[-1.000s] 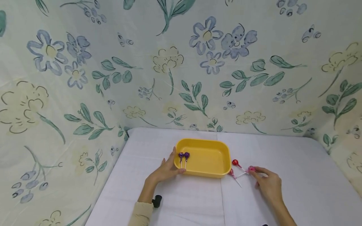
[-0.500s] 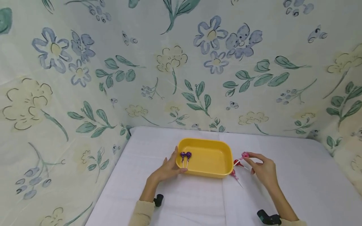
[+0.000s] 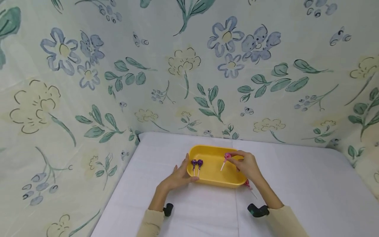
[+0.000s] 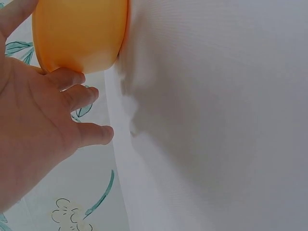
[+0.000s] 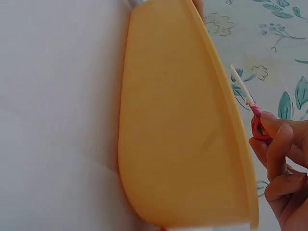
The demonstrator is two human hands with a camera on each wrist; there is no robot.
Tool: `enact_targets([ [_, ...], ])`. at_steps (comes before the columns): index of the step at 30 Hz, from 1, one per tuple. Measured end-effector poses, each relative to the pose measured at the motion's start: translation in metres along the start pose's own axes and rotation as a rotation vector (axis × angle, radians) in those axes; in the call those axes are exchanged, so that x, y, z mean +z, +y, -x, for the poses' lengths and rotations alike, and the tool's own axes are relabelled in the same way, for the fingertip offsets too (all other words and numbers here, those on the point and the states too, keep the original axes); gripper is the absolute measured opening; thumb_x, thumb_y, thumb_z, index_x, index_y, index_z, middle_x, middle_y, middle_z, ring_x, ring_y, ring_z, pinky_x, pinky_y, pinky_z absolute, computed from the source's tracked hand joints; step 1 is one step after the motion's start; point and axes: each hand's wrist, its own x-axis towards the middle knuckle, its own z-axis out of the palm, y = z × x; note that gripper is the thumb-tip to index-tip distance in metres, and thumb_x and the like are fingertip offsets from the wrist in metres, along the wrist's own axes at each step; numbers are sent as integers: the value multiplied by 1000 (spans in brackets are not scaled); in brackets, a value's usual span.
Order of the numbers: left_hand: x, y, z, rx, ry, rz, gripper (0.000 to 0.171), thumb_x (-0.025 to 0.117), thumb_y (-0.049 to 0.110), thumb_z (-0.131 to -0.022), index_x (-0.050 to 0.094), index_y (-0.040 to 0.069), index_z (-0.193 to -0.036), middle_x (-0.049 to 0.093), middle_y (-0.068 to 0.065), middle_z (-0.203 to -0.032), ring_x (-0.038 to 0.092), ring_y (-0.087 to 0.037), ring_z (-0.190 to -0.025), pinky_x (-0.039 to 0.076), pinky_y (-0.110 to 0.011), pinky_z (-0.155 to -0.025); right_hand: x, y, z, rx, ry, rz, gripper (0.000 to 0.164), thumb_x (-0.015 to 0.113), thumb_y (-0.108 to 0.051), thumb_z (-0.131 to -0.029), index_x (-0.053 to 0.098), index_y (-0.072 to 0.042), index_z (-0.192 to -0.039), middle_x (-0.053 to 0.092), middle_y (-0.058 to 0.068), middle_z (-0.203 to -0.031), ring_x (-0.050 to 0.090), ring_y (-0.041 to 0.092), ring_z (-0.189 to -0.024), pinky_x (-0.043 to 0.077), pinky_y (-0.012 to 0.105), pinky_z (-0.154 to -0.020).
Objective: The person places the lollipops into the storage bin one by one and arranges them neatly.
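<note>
A yellow tray lies on the white-covered table, and my left hand grips its left end, thumb at the near rim and fingers along the side. In the left wrist view the left hand touches the tray's end wall. Two purple lollipops lie side by side in the tray's left part. Above its right part, my right hand pinches a pink lollipop by its wrapped head, stick pointing down and left. The right wrist view shows this lollipop beyond the tray's rim.
A red-wrapped lollipop lies by the tray's near right corner, partly hidden. Black wrist-worn devices sit on both forearms. Floral cloth hangs behind the table.
My right hand has lifted the pink lollipop from the table and carried it left over the tray. The left hand stays at the tray's left end.
</note>
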Motion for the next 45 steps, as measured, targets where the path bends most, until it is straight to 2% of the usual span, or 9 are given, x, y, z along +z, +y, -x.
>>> enact_targets([
  [5, 0, 0, 0, -12, 2, -1, 109, 68, 51, -97, -7, 15, -167, 0, -9, -175, 6, -28, -163, -6, -62, -131, 27, -12, -16, 14, -107, 49, 33, 80, -23, -92, 77, -7, -121, 72, 16, -112, 54, 24, -48, 41, 19, -46],
  [8, 0, 0, -1, -9, -2, -2, 109, 67, 52, -97, -8, 14, -167, 1, -10, -175, 6, -29, -163, -5, -63, -130, 40, -17, -24, 18, -139, 84, 30, 81, -24, -91, 79, -8, -116, 75, 12, -110, 51, 17, -50, 42, 21, -49],
  [15, 0, 1, -2, -11, -9, -5, 109, 66, 53, -97, -9, 17, -167, 0, -8, -175, 6, -28, -163, -6, -63, -130, 60, -26, -36, 16, -155, 100, 25, 81, -21, -91, 79, -6, -111, 75, 11, -105, 55, 17, -64, 50, 23, -57],
  [21, 0, 3, -1, -21, -12, -4, 108, 66, 54, -97, -8, 17, -167, 0, -8, -175, 6, -28, -164, -7, -62, -130, 72, -23, -38, -10, -164, 114, 19, 80, -13, -91, 80, -3, -107, 75, 10, -99, 58, 18, -73, 49, 23, -59],
  [28, 0, 3, -1, -33, -10, -5, 110, 66, 59, -96, -9, 18, -167, 0, -7, -175, 6, -27, -164, -7, -61, -131, 78, -18, -40, 1, -178, 107, 15, 80, -12, -90, 80, -4, -104, 76, 7, -95, 61, 19, -87, 51, 24, -73],
  [37, 0, 4, 0, -33, -13, -6, 109, 66, 54, -97, -9, 18, -167, 0, -6, -175, 5, -27, -164, -8, -61, -131, 84, -16, -42, 1, -187, 91, 20, 80, -15, -91, 80, -3, -106, 75, 8, -95, 60, 17, -81, 50, 22, -66],
  [45, -2, 2, 1, -18, -13, -7, 109, 67, 52, -97, -9, 15, -167, 2, -9, -176, 7, -29, -163, -6, -63, -130, 86, -17, -42, 29, -217, 44, 22, 78, -14, -93, 77, -1, -110, 72, 10, -92, 62, 17, -56, 50, 20, -49],
])
